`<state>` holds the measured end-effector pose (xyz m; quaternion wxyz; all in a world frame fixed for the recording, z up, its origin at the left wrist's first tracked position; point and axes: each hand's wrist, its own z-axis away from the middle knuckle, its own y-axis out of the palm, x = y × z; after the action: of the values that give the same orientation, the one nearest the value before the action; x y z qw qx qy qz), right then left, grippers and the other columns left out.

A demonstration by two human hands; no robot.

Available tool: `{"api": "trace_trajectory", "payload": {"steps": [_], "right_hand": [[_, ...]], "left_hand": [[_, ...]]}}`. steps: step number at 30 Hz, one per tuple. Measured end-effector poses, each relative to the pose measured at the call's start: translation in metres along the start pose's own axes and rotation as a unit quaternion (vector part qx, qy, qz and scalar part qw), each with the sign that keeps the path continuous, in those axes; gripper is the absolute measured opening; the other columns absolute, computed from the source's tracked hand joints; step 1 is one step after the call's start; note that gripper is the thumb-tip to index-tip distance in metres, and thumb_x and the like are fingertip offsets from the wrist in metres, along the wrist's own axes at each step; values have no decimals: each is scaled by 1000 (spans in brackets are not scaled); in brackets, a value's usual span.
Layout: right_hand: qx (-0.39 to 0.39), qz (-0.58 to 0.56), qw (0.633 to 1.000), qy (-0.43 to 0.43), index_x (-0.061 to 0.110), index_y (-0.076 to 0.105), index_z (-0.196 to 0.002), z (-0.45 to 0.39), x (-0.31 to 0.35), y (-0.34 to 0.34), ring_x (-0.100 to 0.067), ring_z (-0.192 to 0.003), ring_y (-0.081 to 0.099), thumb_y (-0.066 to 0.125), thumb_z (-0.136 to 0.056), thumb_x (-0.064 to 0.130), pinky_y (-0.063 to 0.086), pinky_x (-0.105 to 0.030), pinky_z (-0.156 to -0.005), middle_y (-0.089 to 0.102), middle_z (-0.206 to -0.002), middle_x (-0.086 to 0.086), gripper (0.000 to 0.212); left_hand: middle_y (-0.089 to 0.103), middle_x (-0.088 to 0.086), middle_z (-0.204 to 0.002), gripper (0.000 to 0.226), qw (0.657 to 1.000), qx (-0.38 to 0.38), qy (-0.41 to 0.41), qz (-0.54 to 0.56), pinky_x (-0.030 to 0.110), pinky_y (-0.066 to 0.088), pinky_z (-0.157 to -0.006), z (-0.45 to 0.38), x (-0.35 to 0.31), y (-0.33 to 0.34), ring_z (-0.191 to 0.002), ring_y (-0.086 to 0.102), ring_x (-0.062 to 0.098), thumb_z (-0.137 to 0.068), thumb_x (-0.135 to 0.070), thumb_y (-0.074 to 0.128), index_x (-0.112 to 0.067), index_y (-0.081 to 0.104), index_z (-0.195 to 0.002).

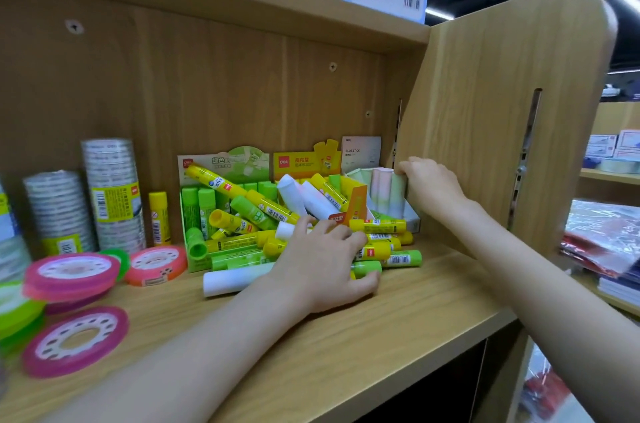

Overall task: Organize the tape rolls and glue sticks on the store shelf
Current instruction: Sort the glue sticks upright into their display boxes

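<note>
at the far left of the wooden shelf (398, 311), flat pink tape rolls (71, 272) and green tape rolls (15, 310) are lying in a loose overlapping cluster, with another pink roll (74, 341) lying nearer the front edge. behind them, tall stacks of clear tape rolls (112, 194) are standing against the back panel, and a single yellow glue stick (159, 218) is standing upright just beside them. further right, a green display box (221, 163) and a yellow display box (304, 159) are holding a jumble of green and yellow glue sticks (263, 211), many spilling onto the shelf in front. the left hand (322, 266) is resting on this spilled pile, fingers curling over several sticks and thumb lying on the shelf board. a white glue stick (232, 279) is lying just left of that wrist. to the right, the right hand (429, 187) is gripping the pastel glue sticks (381, 190) standing in a white box (414, 220) by the side panel.
</note>
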<state>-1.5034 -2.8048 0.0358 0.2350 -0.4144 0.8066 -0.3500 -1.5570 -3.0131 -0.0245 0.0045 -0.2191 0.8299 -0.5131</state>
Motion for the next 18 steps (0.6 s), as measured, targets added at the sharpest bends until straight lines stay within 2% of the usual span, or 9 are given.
{"api": "trace_trajectory", "payload": {"steps": [3,6,8,11,13,15,17,18], "right_hand": [[22,-1,1000,2,6,57,-109,1,0,1,-37,-91,56,35,-84,-13,35,-36,-61,46,-90,-10,38],[64,-15,998,25,10,56,-116,-4,2,-7,-37,-93,57,36,-82,-12,39,-35,-63,59,-102,-14,45],[42,-31,998,36,13,51,-123,-6,4,-13,-37,-95,58,37,-81,-13,42,-36,-64,61,-107,-17,52],[18,-76,997,-13,22,41,-138,-14,10,-9,-32,-112,54,38,-84,-12,48,-39,-79,55,-128,-11,63],[71,-128,987,-72,25,39,-140,-21,16,-1,-29,-123,44,38,-86,-10,45,-39,-90,43,-138,-8,65],[129,-133,977,-101,26,41,-139,-29,20,5,-30,-125,38,40,-88,-7,40,-40,-97,36,-139,-10,60],[130,-129,978,-99,20,50,-131,-32,21,7,-30,-121,39,50,-90,4,39,-39,-97,41,-134,-11,44],[115,-139,979,-93,16,53,-122,-31,21,7,-29,-116,43,56,-89,10,40,-37,-92,47,-125,-10,34]], "left_hand": [[52,-7,-130,89,1000,-2,0,-1,42,20,-104,1,0,0,-126,40,17,-62,-66,-2,-27,46,-125],[52,-7,-130,89,1000,-3,2,0,41,19,-104,0,0,-2,-125,40,17,-62,-66,-2,-27,45,-127],[51,-8,-131,89,1000,-1,2,-1,40,18,-104,1,0,-2,-125,40,16,-62,-66,-2,-28,45,-127],[54,-6,-128,86,1000,-6,1,12,41,18,-104,3,0,-3,-124,42,19,-64,-66,2,-26,46,-127],[55,-4,-127,84,1000,-5,0,13,44,19,-104,3,-1,-4,-123,44,20,-66,-66,5,-24,48,-125],[55,-3,-127,84,1000,-5,1,11,45,18,-106,3,-1,-3,-123,44,21,-67,-65,5,-24,49,-125],[56,-2,-126,84,1000,-8,1,17,46,19,-106,2,-1,-2,-122,45,22,-67,-65,6,-23,50,-124],[56,-2,-126,84,1000,-7,1,16,46,19,-106,2,-1,-2,-121,46,22,-67,-65,6,-23,50,-124]]}}
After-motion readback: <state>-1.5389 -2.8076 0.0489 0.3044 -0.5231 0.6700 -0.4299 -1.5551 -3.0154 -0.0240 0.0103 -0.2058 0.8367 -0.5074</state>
